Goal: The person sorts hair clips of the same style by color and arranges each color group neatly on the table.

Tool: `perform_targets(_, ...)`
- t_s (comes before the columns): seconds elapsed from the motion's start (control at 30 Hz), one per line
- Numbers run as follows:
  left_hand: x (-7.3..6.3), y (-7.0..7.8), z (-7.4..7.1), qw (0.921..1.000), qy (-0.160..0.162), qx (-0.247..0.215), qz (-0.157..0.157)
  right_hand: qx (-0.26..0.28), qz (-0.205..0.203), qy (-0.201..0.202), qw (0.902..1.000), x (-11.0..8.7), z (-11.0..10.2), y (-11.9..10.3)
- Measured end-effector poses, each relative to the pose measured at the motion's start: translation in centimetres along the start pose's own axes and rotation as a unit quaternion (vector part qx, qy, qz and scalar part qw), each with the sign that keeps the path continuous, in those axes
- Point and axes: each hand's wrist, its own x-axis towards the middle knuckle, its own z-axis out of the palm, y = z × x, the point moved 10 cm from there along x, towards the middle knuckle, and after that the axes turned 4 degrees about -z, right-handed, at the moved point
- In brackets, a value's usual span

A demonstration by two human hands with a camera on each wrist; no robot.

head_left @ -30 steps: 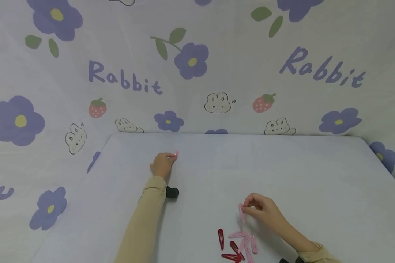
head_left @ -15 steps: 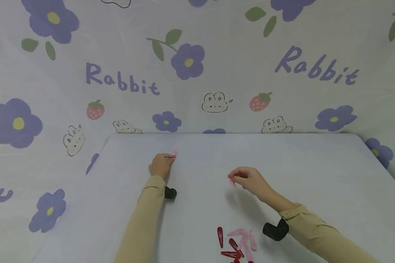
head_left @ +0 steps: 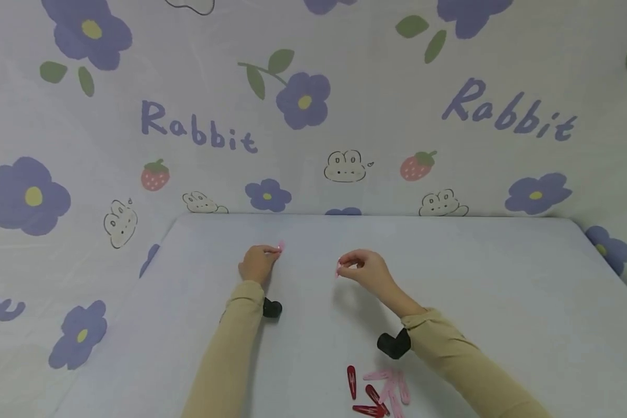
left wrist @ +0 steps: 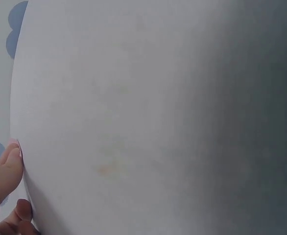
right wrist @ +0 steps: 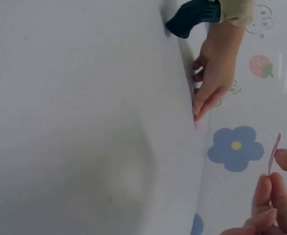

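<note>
1. The left hand [head_left: 258, 264] was over the far left part of the white table [head_left: 303, 348], and it pinched one pink hair clip [head_left: 281, 247] between the thumb and a finger.
2. Whether this clip touched the table, I could not tell.
3. The right hand [head_left: 368, 271] was raised above the table, and a soft shadow [head_left: 352, 305] fell below it; its fingertips held a second pink clip [head_left: 338, 269] by pinching.
4. The two hands were apart from each other, with bare table between them.
5. Near the front edge of the head view, well apart from both hands, several other pink clips [head_left: 388, 388] lay in a loose group, some of them overlapping.
6. Beside them there were red clips [head_left: 374, 395]; one of these lay a little separately, at the left of the group.
7. Both arms wore beige sleeves [head_left: 224, 354], and a black device [head_left: 395, 345] was at each wrist.
8. Behind the table hung a pale cloth [head_left: 381, 87], printed with purple flowers, strawberries, rabbits and the word "Rabbit".
</note>
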Motion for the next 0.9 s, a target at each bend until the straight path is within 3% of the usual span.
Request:
perform_targets(0.17,0.2,-0.5,0.1,0.9999,0.003,0.007,-0.009,0.063,0.058,-0.021,0.9961,0.6,1.8,1.2)
perform_targets(0.37,0.4,-0.1,0.3,1.0,0.008,-0.001,-0.003,0.049,0.037,-0.005,0.9981,2.2,2.0,0.7)
perform_targets(0.67,0.3,-0.8,0.3,0.9998,0.016,0.009,-0.004,0.061,0.026,-0.004,0.9978,3.8,5.4,2.8)
perform_targets(0.9,0.1,0.0,-0.2,0.9998,0.013,-0.013,0.004,0.032,0.007,-0.007,0.9995,5.2,6.1,2.9)
